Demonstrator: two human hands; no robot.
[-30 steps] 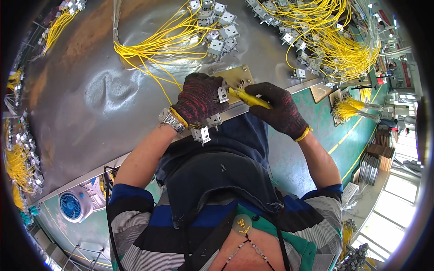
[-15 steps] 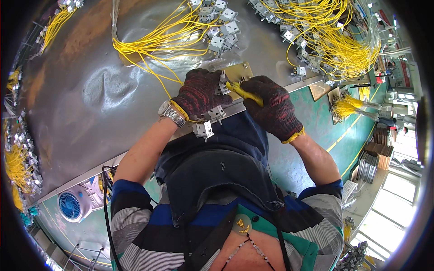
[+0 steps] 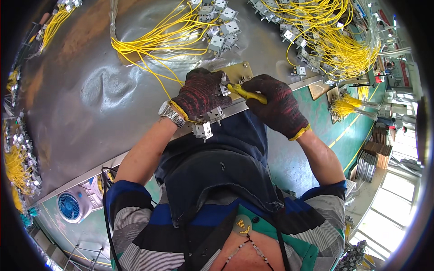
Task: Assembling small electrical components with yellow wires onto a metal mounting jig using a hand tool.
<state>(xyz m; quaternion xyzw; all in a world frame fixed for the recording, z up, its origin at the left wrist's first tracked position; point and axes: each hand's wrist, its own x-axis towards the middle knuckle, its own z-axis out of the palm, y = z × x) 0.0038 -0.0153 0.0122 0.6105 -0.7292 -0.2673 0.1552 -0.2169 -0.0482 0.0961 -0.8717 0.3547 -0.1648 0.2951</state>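
My left hand [image 3: 200,95], in a dark red-and-black knit glove, is closed on a small metal bracket [image 3: 224,86] at the table's near edge. Yellow wires run from the bundle to this hand. Two more metal brackets, one below the palm [image 3: 216,114] and one lower down [image 3: 202,131], hang over the edge. My right hand [image 3: 276,104], gloved alike, grips yellow-handled pliers [image 3: 247,94], whose tip meets the held bracket. Just beyond, a brass-coloured plate [image 3: 244,72] with small posts lies on the table, partly covered by my hands.
On the metal table [image 3: 90,131] lie a bundle of yellow wires [image 3: 158,45] with brackets at its end and a larger bundle [image 3: 334,49] at the far right. More wired parts [image 3: 20,165] lie at the left. A blue-and-white fan [image 3: 70,206] stands below the near edge.
My right hand and forearm have shifted slightly to the right, and the pliers' handles have swung a little with them. My left hand and the bracket have barely moved.
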